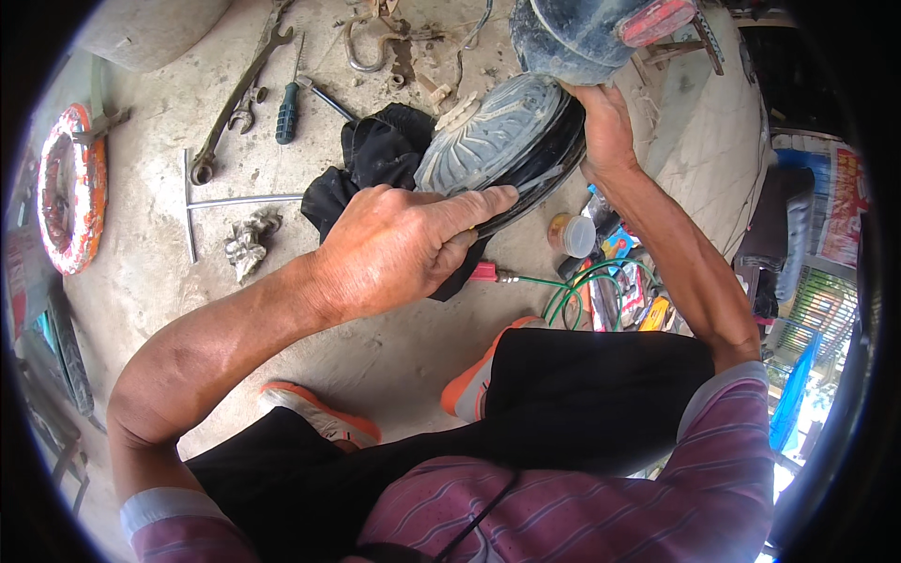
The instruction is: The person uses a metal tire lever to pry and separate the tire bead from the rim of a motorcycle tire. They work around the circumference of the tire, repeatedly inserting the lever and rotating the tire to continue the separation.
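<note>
I hold a dusty round wheel hub [497, 136], tilted, with a ribbed face and a black rim, above a crumpled black cloth [371, 145]. My left hand [399, 239] is closed on its lower left edge, index finger stretched along the rim. At its upper right edge my right hand [605, 127] grips, fingertips partly hidden behind it. Just beyond that hand stands a dusty dark vehicle part [572, 33] with a red piece. A long chrome T-bar tool [239, 199] and a small grimy metal piece [249, 239] lie left of the cloth.
On the concrete floor lie wrenches [228, 117], a screwdriver [287, 117] and a bent hook [366, 58]. An orange-white ring [70, 188] is at the left. Right of my hands are a small tub [572, 235], green hose [582, 280] and mixed clutter; my feet are below.
</note>
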{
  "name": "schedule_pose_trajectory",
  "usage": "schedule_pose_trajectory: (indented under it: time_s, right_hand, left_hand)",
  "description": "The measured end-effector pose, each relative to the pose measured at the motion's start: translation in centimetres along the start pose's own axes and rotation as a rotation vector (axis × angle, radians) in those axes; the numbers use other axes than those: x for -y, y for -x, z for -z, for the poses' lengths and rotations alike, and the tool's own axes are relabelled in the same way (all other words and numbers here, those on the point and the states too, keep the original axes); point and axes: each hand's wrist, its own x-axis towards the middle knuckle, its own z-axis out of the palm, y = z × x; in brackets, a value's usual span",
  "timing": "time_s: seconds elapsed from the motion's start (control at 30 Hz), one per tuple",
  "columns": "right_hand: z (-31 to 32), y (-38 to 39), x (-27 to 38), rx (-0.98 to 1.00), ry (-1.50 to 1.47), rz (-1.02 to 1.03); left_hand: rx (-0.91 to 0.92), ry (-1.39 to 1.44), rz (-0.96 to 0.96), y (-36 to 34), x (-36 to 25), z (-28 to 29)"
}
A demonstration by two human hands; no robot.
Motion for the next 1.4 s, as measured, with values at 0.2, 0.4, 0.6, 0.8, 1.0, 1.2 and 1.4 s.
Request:
schedule_pose_trajectory:
  time_s: [0.2, 0.4, 0.6, 0.8, 1.0, 1.2, 1.4]
  right_hand:
    - [-0.7, 0.1, 0.7, -0.05, 0.035, -0.015]
    - [0.4, 0.7, 0.3, -0.06, -0.002, 0.015]
    - [-0.9, 1.2, 1.1, -0.11, 0.19, 0.083]
    - [-0.7, 1.6, 1.1, -0.141, 0.163, 0.043]
    - [-0.1, 1.3, 0.7, -0.166, 0.173, 0.013]
    - [1.5, -0.1, -2.0, -0.22, 0.208, 0.022]
    - [0.8, 1.0, 0.0, -0.139, 0.201, 0.056]
  left_hand:
    - [-0.007, -0.006, 0.021, 1.4, -0.7, -0.2]
    - [0.011, -0.035, 0.037, 0.9, -1.7, 0.4]
    - [0.074, -0.145, 0.15, -2.8, -4.1, 1.0]
    - [0.153, -0.155, 0.176, -0.4, -5.1, 2.6]
    - [0.163, -0.092, 0.212, -4.3, -4.4, 1.9]
    - [0.228, -0.023, 0.33, -4.3, -5.4, 2.7]
    - [0.181, -0.106, 0.237, -4.0, -5.5, 2.3]
